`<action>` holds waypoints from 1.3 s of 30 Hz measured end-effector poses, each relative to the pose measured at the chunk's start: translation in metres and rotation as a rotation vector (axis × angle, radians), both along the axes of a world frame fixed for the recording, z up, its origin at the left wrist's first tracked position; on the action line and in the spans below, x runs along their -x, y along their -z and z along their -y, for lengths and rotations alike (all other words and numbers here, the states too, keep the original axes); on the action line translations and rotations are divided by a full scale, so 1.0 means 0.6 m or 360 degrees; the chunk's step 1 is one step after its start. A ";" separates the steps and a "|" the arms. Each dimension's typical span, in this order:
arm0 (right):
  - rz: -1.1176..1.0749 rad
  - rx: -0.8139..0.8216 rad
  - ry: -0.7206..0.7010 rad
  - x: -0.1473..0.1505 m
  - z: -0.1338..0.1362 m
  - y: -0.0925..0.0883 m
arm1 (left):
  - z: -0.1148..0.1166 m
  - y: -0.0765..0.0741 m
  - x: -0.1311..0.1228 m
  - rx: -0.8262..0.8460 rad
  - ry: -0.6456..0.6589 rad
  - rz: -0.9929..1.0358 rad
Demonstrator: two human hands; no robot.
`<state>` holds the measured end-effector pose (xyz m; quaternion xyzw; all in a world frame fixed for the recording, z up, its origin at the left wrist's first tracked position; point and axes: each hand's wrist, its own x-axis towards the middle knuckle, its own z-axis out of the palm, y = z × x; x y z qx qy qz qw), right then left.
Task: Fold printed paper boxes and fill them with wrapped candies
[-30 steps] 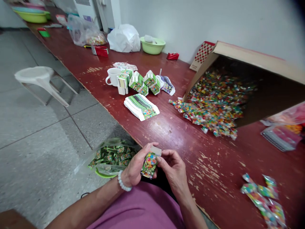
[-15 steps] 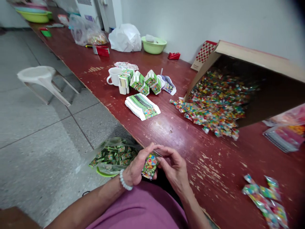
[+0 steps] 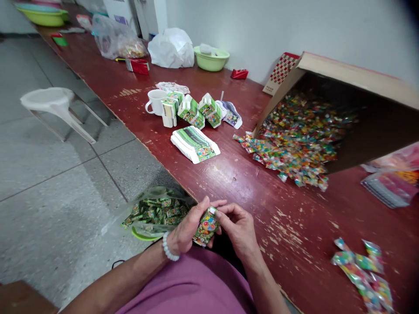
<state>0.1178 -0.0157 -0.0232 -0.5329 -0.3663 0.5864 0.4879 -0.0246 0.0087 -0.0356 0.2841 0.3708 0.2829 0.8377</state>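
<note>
A small green printed carton [image 3: 205, 227] sits between both hands over my lap, just off the near edge of the red table [image 3: 248, 183]. My left hand [image 3: 188, 229], with a white bead bracelet at the wrist, wraps around the carton's side. My right hand [image 3: 236, 226] pinches the carton's top flap with fingertips. To the left, below the table edge, a clear bag [image 3: 153, 213] over a green basin holds several filled green cartons.
A stack of flat carton blanks [image 3: 195, 145] and several folded open cartons [image 3: 191, 110] lie beside a white mug [image 3: 155, 102]. A tipped cardboard box [image 3: 353, 104] spills colourful candy packets [image 3: 294, 148]. More packets [image 3: 363, 272] lie at right. A white stool [image 3: 54, 107] stands on the floor.
The white top flap that stood open a second ago is now folded down onto the carton. Both hands stay at the same spot.
</note>
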 end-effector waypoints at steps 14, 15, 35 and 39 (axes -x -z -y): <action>0.1162 -0.0941 -0.0168 0.005 0.040 0.024 | -0.006 0.005 -0.001 0.0114 -0.0261 0.0055; 0.1348 -0.0992 -0.0206 0.007 0.042 0.024 | -0.006 0.006 -0.002 0.0094 -0.0310 0.0027; 0.1524 -0.0993 -0.0229 -0.003 0.020 0.071 | -0.035 0.029 0.243 -0.1207 -0.0137 -0.1906; 0.1567 -0.0965 -0.0186 -0.016 0.017 0.089 | -0.082 0.003 0.260 -0.1322 -0.0311 -0.2090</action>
